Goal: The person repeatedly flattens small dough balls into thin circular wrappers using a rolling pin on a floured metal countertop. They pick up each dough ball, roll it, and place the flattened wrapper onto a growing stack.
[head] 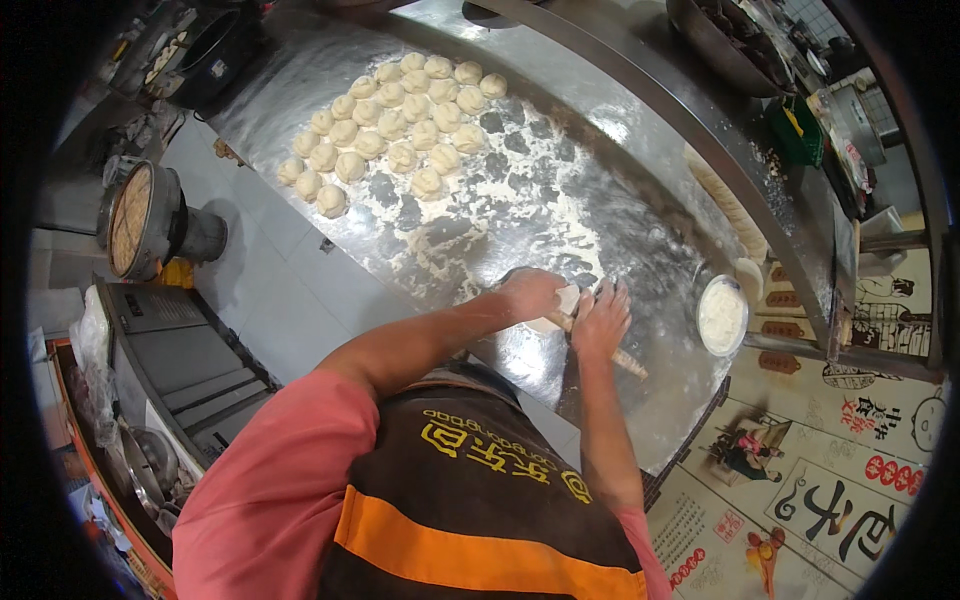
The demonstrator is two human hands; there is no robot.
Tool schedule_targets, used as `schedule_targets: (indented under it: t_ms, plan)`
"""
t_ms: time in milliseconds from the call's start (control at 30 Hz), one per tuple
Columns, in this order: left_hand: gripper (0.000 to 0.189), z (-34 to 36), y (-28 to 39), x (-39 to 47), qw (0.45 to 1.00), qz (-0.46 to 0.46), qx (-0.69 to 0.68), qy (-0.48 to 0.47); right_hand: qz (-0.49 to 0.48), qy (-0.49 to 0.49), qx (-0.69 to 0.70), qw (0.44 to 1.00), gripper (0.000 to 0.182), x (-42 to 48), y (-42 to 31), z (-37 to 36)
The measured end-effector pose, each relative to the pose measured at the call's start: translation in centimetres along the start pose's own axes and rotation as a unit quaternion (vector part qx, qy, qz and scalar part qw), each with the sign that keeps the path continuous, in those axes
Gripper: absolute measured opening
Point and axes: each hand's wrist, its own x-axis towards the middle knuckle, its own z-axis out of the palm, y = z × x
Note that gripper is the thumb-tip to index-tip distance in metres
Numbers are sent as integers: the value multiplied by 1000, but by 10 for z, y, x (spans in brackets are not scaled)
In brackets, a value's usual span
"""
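My left hand (534, 292) has its fingers curled at the edge of a flat piece of dough (541, 325), whose pale flap rises beside the fingertips. Under the palm of my right hand (602, 319) lies a thin wooden rolling pin (631, 364), its upper end resting over the dough. Part of the dough is hidden by the hands and pin. Further up the floured steel worktable (660, 420) sit many pleated, filled buns (391, 124) in loose rows. A metal bowl of flour (722, 315) stands to the right of my right hand.
Loose flour (480, 225) covers the middle of the table. A raised steel shelf (780, 195) curves along the far right, with a long dough roll (724, 199) below it. At left stand a round steamer (139, 221) and a grey cabinet (195, 360); a large black tub (217, 56) is at upper left.
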Motion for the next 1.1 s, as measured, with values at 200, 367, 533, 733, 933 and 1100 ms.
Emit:
schedule_targets:
  t_ms: [200,367,533,733,933,1100]
  plan:
    - [28,4,-11,2,1000,8,15,4,-73,-37,-17,996,53,-62,-8,-9]
    - [29,23,-31,4,995,8,-38,87,-47,-64,-47,996,51,-96,-18,-16]
    - [25,0,3,0,999,17,12,31,-1,-19,-19,1000,51,-3,-9,-6]
    - [26,5,-10,4,997,30,78,0,-97,-27,-26,995,53,-73,-7,-6]
    - [28,12,-26,11,998,-15,-26,56,-43,-46,-40,997,52,-79,-14,-6]
    - [31,7,-5,4,1000,-12,-3,13,6,-51,8,999,54,-3,-3,-10]
